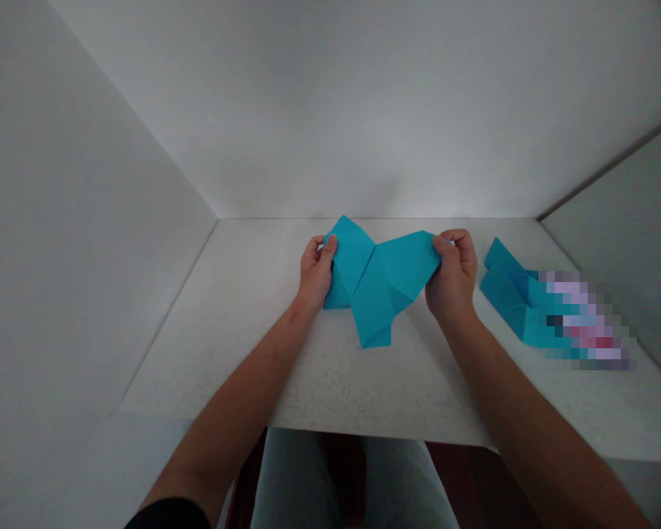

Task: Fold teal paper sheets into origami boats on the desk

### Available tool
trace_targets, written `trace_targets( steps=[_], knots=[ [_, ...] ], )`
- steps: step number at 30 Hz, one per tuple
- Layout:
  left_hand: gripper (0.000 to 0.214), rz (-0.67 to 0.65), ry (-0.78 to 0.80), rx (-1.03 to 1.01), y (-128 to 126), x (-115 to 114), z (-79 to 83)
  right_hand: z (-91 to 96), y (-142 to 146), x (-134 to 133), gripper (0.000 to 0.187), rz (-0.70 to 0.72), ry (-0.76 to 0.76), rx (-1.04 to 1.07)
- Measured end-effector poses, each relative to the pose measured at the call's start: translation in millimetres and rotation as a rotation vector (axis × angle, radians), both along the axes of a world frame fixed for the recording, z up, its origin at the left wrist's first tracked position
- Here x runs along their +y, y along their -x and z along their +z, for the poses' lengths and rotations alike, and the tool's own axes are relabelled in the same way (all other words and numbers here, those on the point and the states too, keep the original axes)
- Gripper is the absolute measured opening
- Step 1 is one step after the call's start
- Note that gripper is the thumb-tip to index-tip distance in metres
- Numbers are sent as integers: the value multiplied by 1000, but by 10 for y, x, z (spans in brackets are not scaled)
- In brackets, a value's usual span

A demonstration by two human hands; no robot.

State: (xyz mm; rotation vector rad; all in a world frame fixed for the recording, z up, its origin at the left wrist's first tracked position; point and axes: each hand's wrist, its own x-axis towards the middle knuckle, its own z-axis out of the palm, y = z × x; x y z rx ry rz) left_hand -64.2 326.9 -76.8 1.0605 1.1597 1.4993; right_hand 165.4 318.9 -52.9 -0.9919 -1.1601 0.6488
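A folded sheet of blue paper (377, 283) is held just above the white table (242, 330), its creased flaps spread left and right and a point hanging down towards me. My left hand (316, 270) pinches the paper's left flap between thumb and fingers. My right hand (454, 278) is closed on the right flap's upper corner, fingers curled over it.
More blue paper (510, 290) lies on the table to the right, partly under a blurred patch. White walls close in at the left and back, a grey panel at the right. My knees show below the table's front edge.
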Motion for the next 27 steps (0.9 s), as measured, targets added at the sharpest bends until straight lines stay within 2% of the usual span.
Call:
trace_targets(
  steps=[6, 9, 12, 16, 20, 22, 24, 27],
  knots=[
    [51, 117, -112, 145, 9, -15, 16, 20, -10, -7, 43, 3, -10, 3],
    [50, 166, -119, 175, 10, -58, 65, 68, 26, -50, 40, 70, -3, 56],
    [50, 207, -116, 202, -1, -107, 114, 93, 89, -111, 42, 208, 43, 54],
    [49, 211, -118, 215, -36, -160, 159, 60, 180, -204, 51, 397, 79, -59],
    [52, 124, -126, 138, -72, -176, 158, 49, 234, -299, 58, 687, 56, -240],
    [52, 59, -127, 66, -88, -164, 134, 67, 246, -330, 61, 759, 12, -364],
    [52, 0, -114, -16, -105, -146, 104, 79, 251, -340, 59, 713, -39, -515],
    [57, -86, -74, -180, -142, -130, 75, 60, 248, -320, 50, 535, -111, -743]
  ],
)
